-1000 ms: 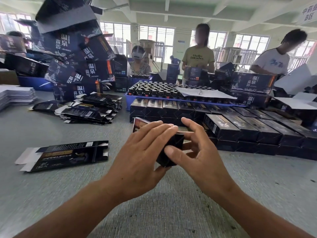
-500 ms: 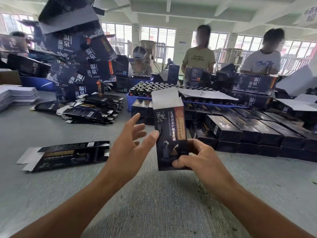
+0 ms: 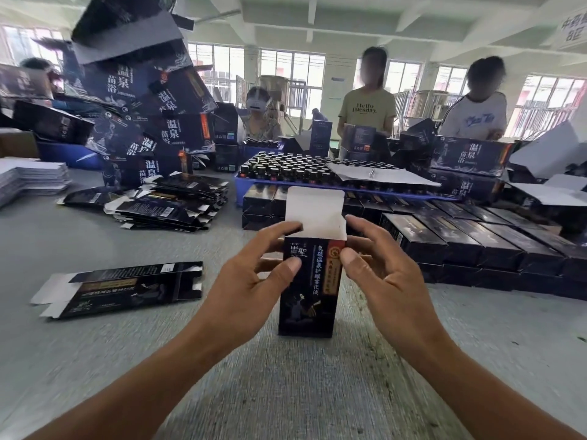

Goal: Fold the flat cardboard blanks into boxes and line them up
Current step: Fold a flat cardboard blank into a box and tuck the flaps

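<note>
Between the left hand (image 3: pixel 251 281) and the right hand (image 3: pixel 381 274), a tall dark printed cardboard box (image 3: pixel 309 287) stands upright on the grey table (image 3: pixel 286 392), its long axis vertical and its white top flap (image 3: pixel 314 211) raised and pointing up. Each hand pinches an upper corner, thumb in front, fingers curled behind. A flat dark cardboard blank (image 3: pixel 127 289) lies well to the left, and rows of finished dark boxes (image 3: pixel 470 239) lie beyond on the right.
</note>
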Available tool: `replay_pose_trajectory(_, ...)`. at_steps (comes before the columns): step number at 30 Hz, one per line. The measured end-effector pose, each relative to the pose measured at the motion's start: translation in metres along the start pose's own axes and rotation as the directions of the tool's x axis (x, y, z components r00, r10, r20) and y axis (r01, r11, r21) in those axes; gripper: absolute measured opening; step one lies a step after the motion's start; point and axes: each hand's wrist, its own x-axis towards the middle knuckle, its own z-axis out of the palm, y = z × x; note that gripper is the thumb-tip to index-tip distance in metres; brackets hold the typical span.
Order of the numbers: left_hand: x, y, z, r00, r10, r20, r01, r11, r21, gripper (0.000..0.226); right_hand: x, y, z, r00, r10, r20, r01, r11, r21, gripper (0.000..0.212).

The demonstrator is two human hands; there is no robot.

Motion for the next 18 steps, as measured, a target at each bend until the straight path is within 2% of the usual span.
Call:
replay_pose_trajectory(8,0.0005,0.0013,0.0003,0.999,0.010,-0.046,-0.011,1.000,-0.001,0.027,-0.0024,-0.0032,0.0016,0.998,-0.010,0.058,0.011,1.000,-0.025,0.034)
replay_pose_trajectory(15,-0.0007,0.0062,0.0035,0.997,0.028,-0.070,-0.028,1.000,0.006,0.022,-0.0037,-0.0082,0.0038,0.994,-0.105,-0.009,0.105,0.989,0.103,0.022)
replay_pose_trajectory(18,-0.0016,0.0076,0.0044,0.998,0.043,-0.042,-0.044,0.998,-0.035,0.025,-0.0026,-0.0084,0.0038,0.993,-0.112,-0.022,0.114,0.987,0.117,0.036)
